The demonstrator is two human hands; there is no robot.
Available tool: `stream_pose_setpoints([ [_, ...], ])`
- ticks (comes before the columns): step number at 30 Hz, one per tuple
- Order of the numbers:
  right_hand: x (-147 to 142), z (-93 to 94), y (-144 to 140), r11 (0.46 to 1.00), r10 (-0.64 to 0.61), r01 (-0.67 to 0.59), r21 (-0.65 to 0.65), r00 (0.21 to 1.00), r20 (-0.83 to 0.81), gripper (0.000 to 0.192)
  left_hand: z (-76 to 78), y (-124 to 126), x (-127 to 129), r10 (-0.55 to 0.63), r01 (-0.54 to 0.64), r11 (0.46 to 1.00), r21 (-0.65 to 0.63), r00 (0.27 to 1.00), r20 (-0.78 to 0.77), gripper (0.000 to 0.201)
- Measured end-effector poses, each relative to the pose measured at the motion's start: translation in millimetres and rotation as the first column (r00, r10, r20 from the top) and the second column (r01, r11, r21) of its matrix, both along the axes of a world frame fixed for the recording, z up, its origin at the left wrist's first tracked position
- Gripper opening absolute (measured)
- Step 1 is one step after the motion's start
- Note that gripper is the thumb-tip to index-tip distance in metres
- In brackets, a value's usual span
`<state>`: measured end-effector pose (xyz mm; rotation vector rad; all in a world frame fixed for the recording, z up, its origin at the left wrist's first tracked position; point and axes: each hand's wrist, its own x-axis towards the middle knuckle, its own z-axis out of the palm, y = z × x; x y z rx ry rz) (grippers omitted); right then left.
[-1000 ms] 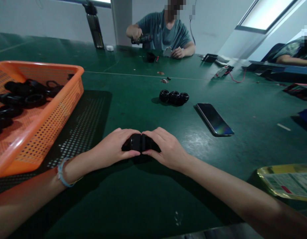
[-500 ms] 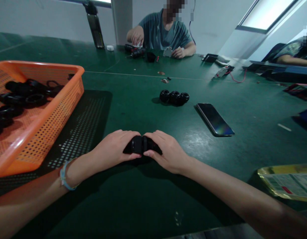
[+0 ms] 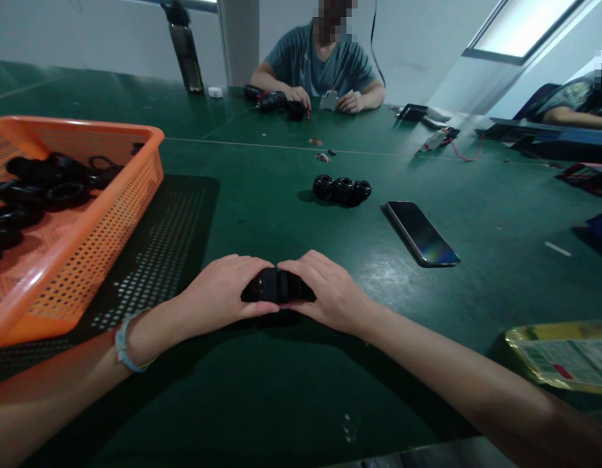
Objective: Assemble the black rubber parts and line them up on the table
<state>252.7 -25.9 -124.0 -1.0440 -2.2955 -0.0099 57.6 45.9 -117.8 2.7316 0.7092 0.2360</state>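
Note:
Low over the green table (image 3: 262, 403), both my hands grip a black ribbed cylindrical part (image 3: 276, 286). My left hand (image 3: 233, 286) is closed round its left end, thumb below and fingers over the top. Round the right end my right hand (image 3: 330, 289) is closed in the same manner. The part lies crosswise between them, and its ends are covered by my fingers, so its exact kind cannot be told. Beyond my hands stand three shiny black ring-shaped parts (image 3: 342, 190), side by side in a row.
An orange basket (image 3: 120, 208) with several black parts stands at left. To the right lie a phone (image 3: 420, 234) and a gold-edged packet (image 3: 564, 357). Across the table a person (image 3: 320, 71) sits by a power drill (image 3: 269, 99); a bottle (image 3: 184, 52) stands at the back left.
My right hand's fingers and thumb have shifted slightly on the black part; my left hand stays about the same. Across the table, the person's hand has lowered and moved right beside the drill.

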Motion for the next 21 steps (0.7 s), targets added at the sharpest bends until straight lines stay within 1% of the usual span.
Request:
stream_pose_setpoints([
  [4, -1, -1.7, 0, 0.998, -0.02, 0.019, 0.059, 1.0, 0.009, 0.032, 6.5, -1, 2, 0.02, -0.022, 0.999, -0.028, 0.998, -0.067, 0.048],
  [8, -2, -1.8, 0, 0.998, -0.032, 0.031, 0.057, 0.999, 0.019, 0.033, 7.2, -1, 3, 0.019, -0.021, 0.999, -0.025, 0.996, -0.083, 0.047],
  [11, -3, -2.3, -1, 0.999, -0.036, 0.035, 0.034, 0.999, 0.011, 0.033, 2.5, 0, 2, 0.005, -0.006, 1.0, -0.014, 0.998, -0.064, 0.048],
  [15, -3, -3.4, -2, 0.998, -0.046, 0.046, -0.031, 0.999, -0.001, 0.032, -3.4, 2, 0, 0.002, -0.002, 1.0, -0.002, 0.999, -0.035, 0.049],
  [21, -2, -2.9, -3, 0.994, -0.055, 0.053, -0.1, 0.998, -0.019, 0.03, -0.2, 0, 1, 0.007, -0.005, 1.0, 0.025, 0.997, -0.071, 0.051],
])
